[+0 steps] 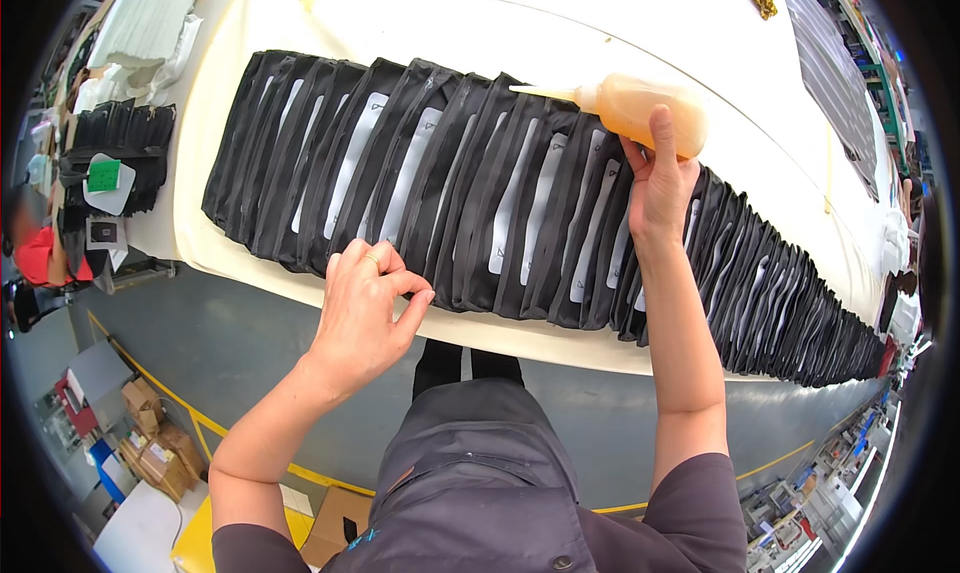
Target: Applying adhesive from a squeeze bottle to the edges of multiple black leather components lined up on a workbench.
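Note:
A long row of overlapping black fabric pieces with pale grey patches lies along the white table. My right hand holds a squeeze bottle of amber liquid above the row, its thin nozzle pointing left. At the row's near edge is my left hand, thumb and forefinger pinched together. Whether something small sits between those fingertips cannot be told. A ring is on one of its fingers.
More black pieces and white stacked sheets stand at the left. A person in red is at the far left. Cardboard boxes are on the lower left, near a yellow floor line. A small patterned scrap lies at the upper right.

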Action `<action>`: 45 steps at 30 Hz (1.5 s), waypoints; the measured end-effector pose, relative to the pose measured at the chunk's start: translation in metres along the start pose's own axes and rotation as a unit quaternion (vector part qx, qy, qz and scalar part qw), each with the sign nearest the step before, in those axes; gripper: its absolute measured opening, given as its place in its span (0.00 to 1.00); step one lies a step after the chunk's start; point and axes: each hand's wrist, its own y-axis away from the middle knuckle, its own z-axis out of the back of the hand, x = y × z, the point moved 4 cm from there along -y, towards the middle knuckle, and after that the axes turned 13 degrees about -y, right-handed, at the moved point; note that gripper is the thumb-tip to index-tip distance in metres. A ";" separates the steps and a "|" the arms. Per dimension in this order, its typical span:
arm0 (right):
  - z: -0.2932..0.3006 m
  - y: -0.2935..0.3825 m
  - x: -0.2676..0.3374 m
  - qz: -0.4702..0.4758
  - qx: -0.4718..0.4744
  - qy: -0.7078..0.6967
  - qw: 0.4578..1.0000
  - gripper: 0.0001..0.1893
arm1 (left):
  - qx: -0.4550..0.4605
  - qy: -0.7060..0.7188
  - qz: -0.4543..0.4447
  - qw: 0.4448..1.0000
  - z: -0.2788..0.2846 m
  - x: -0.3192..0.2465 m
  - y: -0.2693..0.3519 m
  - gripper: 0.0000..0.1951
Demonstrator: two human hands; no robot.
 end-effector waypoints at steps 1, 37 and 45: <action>-0.002 -0.003 -0.001 -0.001 0.002 0.002 1.000 0.26 | 0.000 -0.003 0.002 1.000 -0.001 0.000 0.000 0.03; -0.006 0.039 -0.016 -0.087 0.073 0.087 0.990 0.27 | -0.005 0.010 0.025 1.000 -0.003 0.008 0.004 0.02; -0.002 0.067 -0.016 -0.134 0.097 0.073 0.983 0.25 | -0.003 -0.003 0.023 1.000 -0.003 0.007 0.004 0.02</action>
